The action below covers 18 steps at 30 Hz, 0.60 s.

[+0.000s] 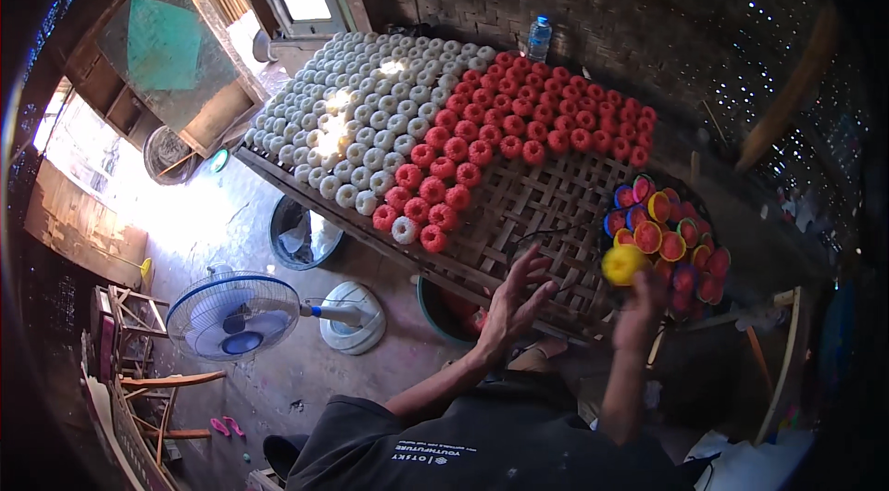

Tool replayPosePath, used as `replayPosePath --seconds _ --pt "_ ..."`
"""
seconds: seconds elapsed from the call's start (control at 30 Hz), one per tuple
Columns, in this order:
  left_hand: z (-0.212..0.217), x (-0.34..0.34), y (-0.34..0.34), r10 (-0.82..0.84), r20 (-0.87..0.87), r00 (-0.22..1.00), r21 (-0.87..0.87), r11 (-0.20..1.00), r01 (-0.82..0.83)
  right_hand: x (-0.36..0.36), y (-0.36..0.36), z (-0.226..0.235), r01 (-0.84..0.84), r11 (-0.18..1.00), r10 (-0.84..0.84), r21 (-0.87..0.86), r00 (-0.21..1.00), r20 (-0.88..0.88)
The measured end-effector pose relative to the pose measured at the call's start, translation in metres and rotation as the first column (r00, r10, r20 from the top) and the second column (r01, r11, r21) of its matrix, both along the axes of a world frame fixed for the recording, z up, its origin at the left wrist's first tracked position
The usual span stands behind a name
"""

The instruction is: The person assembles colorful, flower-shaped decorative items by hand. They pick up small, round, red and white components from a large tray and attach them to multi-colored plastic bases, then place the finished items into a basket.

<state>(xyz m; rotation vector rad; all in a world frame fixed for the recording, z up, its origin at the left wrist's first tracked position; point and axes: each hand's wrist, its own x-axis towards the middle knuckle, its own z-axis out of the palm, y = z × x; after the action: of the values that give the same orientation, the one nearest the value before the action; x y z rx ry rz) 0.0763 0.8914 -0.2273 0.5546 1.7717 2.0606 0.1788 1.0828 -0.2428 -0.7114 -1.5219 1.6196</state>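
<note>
right hand (639, 306) right of centre, fingers closed round yellow cup-shaped mould (623, 263), raised just beside pile of coloured moulds (671, 241) at right edge of woven bamboo tabletop (537, 204). left hand (514, 301) centre-low, fingers spread wide, holding nothing, over bare bamboo weave. red pieces (519, 125) in rows mid-frame, white pieces (370, 111) upper left of them. water bottle (539, 37) top centre. blue-rimmed fan (233, 315) on floor, lower left.

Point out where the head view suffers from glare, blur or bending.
Head view: sun glare washes out the floor at left and some white cakes on the woven bamboo rack; the right hand holding a yellow mould is motion-blurred; the left hand is sharper; fisheye bends the rack's edge; corners fall dark.
</note>
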Motion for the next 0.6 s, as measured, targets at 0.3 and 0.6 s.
replayPosePath --seconds 0.3,0.6 --pt "-0.010 -0.005 0.004 0.064 -0.040 0.997 -0.245 0.967 -0.072 -0.045 -0.070 -0.004 -0.516 0.848 0.512 0.123 0.856 0.067" --pt "0.021 -0.032 -0.010 0.234 -0.076 0.969 -0.368 0.897 -0.245 -0.099 -0.049 0.002 -0.581 0.670 0.649 -0.461 0.760 -0.014"
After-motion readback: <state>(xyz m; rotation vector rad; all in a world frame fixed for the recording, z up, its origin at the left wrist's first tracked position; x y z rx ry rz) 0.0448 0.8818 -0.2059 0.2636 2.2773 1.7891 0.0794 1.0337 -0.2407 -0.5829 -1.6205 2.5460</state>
